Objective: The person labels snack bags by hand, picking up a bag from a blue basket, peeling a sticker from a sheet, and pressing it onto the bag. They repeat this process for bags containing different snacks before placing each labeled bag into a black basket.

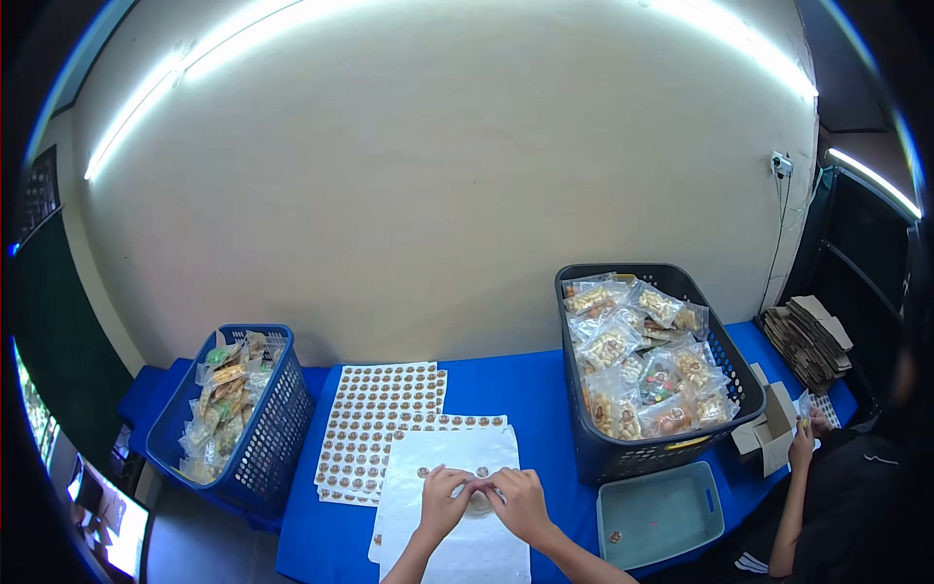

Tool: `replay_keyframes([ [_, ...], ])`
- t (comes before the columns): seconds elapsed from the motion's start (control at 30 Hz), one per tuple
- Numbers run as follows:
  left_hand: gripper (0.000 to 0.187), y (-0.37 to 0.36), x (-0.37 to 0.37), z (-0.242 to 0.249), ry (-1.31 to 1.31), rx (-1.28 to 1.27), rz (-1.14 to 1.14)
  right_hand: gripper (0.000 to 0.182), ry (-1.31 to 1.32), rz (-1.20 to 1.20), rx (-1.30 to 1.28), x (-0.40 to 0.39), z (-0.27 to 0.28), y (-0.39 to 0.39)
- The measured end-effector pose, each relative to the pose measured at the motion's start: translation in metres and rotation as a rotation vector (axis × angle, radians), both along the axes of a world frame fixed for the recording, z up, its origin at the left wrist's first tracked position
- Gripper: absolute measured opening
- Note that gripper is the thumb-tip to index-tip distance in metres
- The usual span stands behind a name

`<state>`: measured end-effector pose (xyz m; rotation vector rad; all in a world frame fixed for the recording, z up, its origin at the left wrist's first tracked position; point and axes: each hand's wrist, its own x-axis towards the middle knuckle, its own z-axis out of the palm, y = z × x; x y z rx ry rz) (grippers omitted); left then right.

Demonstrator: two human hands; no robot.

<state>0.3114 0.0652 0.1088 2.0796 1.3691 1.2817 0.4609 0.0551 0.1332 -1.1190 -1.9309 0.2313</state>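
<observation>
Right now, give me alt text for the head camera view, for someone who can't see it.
Two bare hands, left hand and right hand, pinch a small sticker over a white sheet on a blue table. Sticker sheets lie beside a blue basket and a dark basket of snack packets, and another person's hand shows at right.

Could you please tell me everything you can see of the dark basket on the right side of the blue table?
The dark basket is a perforated, plastic-looking crate with a rolled rim, standing upright on the blue table near the wall. Clear packets of mixed snacks fill it to the rim. A pale teal tray lies just in front; whether they touch is unclear.
</observation>
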Motion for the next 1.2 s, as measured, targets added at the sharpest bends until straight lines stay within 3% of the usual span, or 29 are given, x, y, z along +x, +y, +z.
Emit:
replay_keyframes([
  [0.17, 0.009, 0.001, -0.002, 0.006, -0.182, -0.086, 0.135, 0.012, 0.093, -0.008, -0.079, -0.016, 0.006, -0.009],
  [0.3, 0.02, 0.007, -0.008, 0.012, -0.253, -0.004, 0.306, 0.015, 0.223, 0.101, -0.21, -0.018, 0.006, -0.009],
  [0.43, 0.025, 0.01, -0.015, 0.013, -0.287, 0.049, 0.353, 0.014, 0.311, 0.196, -0.278, -0.019, 0.005, -0.011],
  [0.53, 0.029, 0.01, -0.02, 0.007, -0.298, -0.063, 0.321, 0.013, 0.344, 0.245, -0.326, -0.02, -0.003, -0.012],
  [0.67, 0.031, 0.007, -0.024, 0.008, -0.832, -0.186, 0.172, 0.017, 0.478, 0.361, -0.442, -0.01, -0.013, -0.01],
  [0.8, 0.028, 0.012, -0.034, 0.009, -1.462, -0.261, -0.072, 0.033, 0.464, 0.341, -0.907, 0.001, -0.061, -0.005],
  [0.83, 0.028, 0.014, -0.033, 0.007, -1.623, -0.33, -0.16, 0.038, 0.611, 0.362, -1.157, 0.002, -0.061, -0.01],
  [0.93, 0.03, 0.017, -0.023, 0.004, -1.947, -0.583, -0.352, 0.032, 1.052, 0.753, -1.628, 0.005, -0.08, -0.017],
  [1.0, 0.031, 0.015, -0.013, 0.004, -2.041, -0.764, -0.384, 0.026, 1.141, 0.94, -1.659, 0.009, -0.083, -0.019],
  [1.07, 0.031, 0.005, -0.006, 0.004, -1.827, -0.755, -0.354, 0.024, 1.136, 1.006, -1.561, 0.014, -0.079, -0.018],
  [1.13, 0.036, -0.002, -0.002, 0.019, -1.643, -0.792, -0.305, 0.017, 1.114, 0.825, -1.367, 0.022, -0.042, -0.019],
  [1.17, 0.042, 0.021, -0.022, -0.037, -1.429, -0.857, -0.391, 0.016, 1.149, 0.758, -1.239, 0.03, -0.039, -0.014],
  [1.2, 0.041, 0.015, -0.021, -0.03, -1.357, -0.845, -0.324, 0.016, 1.179, 0.691, -1.111, 0.039, -0.035, -0.008],
])
